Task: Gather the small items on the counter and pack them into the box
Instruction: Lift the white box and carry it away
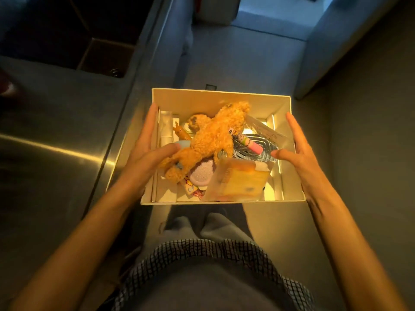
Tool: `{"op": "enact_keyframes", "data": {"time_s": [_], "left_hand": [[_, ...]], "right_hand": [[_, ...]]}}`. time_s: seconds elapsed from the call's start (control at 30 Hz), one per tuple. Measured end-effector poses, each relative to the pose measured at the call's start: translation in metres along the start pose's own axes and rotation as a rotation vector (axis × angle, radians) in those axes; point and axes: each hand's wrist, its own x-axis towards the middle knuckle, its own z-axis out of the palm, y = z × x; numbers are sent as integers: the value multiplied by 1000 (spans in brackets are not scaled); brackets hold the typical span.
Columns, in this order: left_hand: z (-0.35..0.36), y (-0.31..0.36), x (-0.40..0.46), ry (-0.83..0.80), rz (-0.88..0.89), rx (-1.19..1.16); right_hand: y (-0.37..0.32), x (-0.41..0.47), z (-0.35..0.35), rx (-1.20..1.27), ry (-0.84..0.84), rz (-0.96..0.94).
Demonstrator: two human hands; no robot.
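Between two bare hands, an open cream cardboard box (pixel 215 97) is held above the floor, just right of a steel counter (pixel 56 142). At the box's left wall, the left hand (pixel 146 151) has its fingers straight along the outside and its thumb hooked over the rim, touching a fluffy orange plush toy (pixel 213 135) that lies on top of the contents. Against the right wall, the right hand (pixel 298 149) mirrors it, fingers outside, thumb reaching inside. Beneath the plush lie a silvery patterned pouch (pixel 249 151), a pink tube (pixel 251 144), a round pink perforated disc (pixel 202 173) and, nearest, a translucent yellow packet (pixel 240 182). Below, a checked shirt hem (pixel 202 250) shows.
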Motion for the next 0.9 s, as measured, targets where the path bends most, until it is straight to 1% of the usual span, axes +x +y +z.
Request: {"op": "enact_keyframes", "data": {"time_s": [0.23,0.33,0.47,0.57,0.63,0.67,0.83,0.9], "left_hand": [[111,15,61,-162,25,45],[151,22,85,-232,20,55],[194,32,119,-285,22,80],[217,35,149,-314,2,76],[230,36,173,-322,-18,74],[236,36,187,-328,-25,76],[262,43,270,-361,-58,75],[273,52,307,-375,-59,78]], "right_hand": [[38,12,-110,35,123,50],[49,14,-147,85,186,89],[64,30,-188,148,242,118],[72,60,-212,73,239,122],[74,83,-224,102,182,96],[75,96,-230,110,171,118],[75,164,-248,27,282,100],[71,199,-260,-31,285,126]]}}
